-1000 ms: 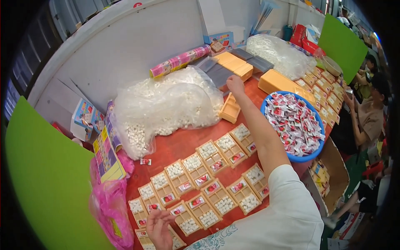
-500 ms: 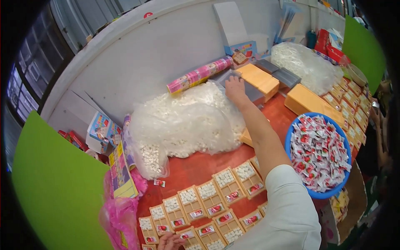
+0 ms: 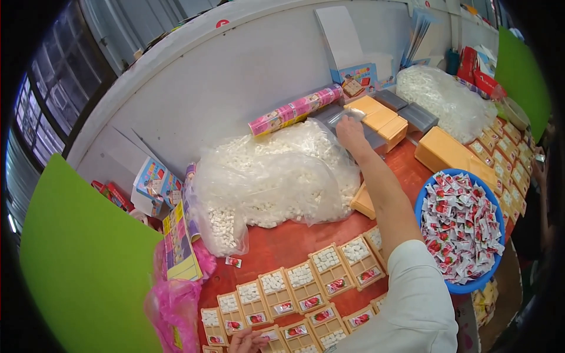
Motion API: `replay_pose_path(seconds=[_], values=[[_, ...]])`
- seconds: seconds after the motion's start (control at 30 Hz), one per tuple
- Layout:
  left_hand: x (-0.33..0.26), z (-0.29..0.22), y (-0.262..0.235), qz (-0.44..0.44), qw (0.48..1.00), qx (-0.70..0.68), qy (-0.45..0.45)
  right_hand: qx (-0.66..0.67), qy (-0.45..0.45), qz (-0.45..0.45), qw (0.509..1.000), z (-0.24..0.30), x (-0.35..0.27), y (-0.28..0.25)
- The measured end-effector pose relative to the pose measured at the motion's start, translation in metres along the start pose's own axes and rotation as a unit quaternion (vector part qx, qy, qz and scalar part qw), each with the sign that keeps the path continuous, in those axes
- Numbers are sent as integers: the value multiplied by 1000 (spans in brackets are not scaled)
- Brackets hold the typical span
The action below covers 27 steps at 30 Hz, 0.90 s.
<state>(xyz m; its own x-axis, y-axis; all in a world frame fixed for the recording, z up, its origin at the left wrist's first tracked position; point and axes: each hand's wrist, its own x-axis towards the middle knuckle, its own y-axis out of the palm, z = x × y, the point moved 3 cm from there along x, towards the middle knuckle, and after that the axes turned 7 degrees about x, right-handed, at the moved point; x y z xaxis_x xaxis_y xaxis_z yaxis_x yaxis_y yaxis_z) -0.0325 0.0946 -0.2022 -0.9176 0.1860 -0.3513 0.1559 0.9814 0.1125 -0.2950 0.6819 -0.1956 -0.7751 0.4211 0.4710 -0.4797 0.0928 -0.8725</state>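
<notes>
My right arm reaches across the table, and my right hand (image 3: 351, 132) is closed on a thin clear plastic cover (image 3: 346, 116) at a stack of grey see-through covers (image 3: 375, 139). My left hand (image 3: 248, 340) rests low at the near edge, loosely open beside the small trays, with nothing visible in it; part of it is cut off. In front of me stand rows of orange trays (image 3: 300, 283) with compartments. Many hold white pellets (image 3: 325, 259) in one part and a red-and-white sachet (image 3: 335, 286) in another.
A large clear bag of white pellets (image 3: 276, 176) lies at the back, with a pink printed film roll (image 3: 297, 110) behind. Right are stacked orange trays (image 3: 450, 154), a blue basin (image 3: 419, 220) of sachets and another bag (image 3: 441, 100). A green panel (image 3: 82, 259) stands left.
My right hand has taken hold of a clear cover and lifted it slightly from the stack. The whole view has shifted a little; my left hand stays near the trays.
</notes>
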Motion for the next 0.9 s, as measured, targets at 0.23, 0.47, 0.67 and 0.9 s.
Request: replay_pose_path(seconds=[0.23,0.47,0.67,0.9], values=[[20,9,32,160,987,-1,23,73,2,33,997,18,-49,-72],[31,-23,100,313,948,-62,22,251,-174,-83,949,108,-181,-199],[48,-36,118,385,869,-305,-54,363,-292,17,885,187,-347,-260],[31,11,67,388,838,-369,-106,341,-333,25,879,224,-442,-239]])
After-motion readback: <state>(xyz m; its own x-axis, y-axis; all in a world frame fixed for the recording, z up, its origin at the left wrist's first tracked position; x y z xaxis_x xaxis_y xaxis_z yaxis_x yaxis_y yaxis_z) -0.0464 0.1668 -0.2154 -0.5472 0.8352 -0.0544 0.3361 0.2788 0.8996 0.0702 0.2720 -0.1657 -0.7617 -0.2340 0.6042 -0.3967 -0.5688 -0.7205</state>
